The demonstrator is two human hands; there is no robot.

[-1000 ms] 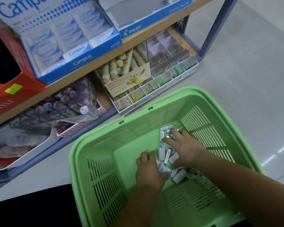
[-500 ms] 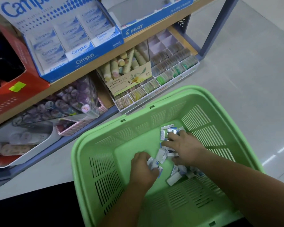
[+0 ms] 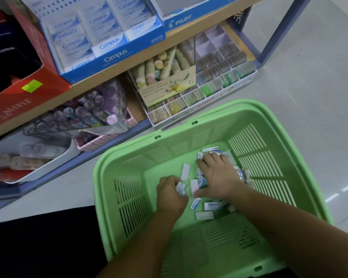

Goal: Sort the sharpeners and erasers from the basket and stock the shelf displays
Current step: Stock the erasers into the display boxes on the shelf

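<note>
**Left hand comes away from the pile with erasers in its grip**

Since a second ago the left hand has drawn off from the right hand. It was touching the right hand then and now sits just beside it. The left fingers are curled round a few small white erasers. The right fingers lie flat and spread, palm down, pressing on the loose pile of blue-and-white wrapped pieces; whether any of these are sharpeners cannot be told. One stray piece lies apart, between the two hands. All of this is on the bottom of the green basket, which stands on the grey floor just in front of the shelf. On the lower level a white compartment tray holds rows of small packets, with its back cells bare. Beside it stands a hand cream display, and above it a Campus box.
</note>
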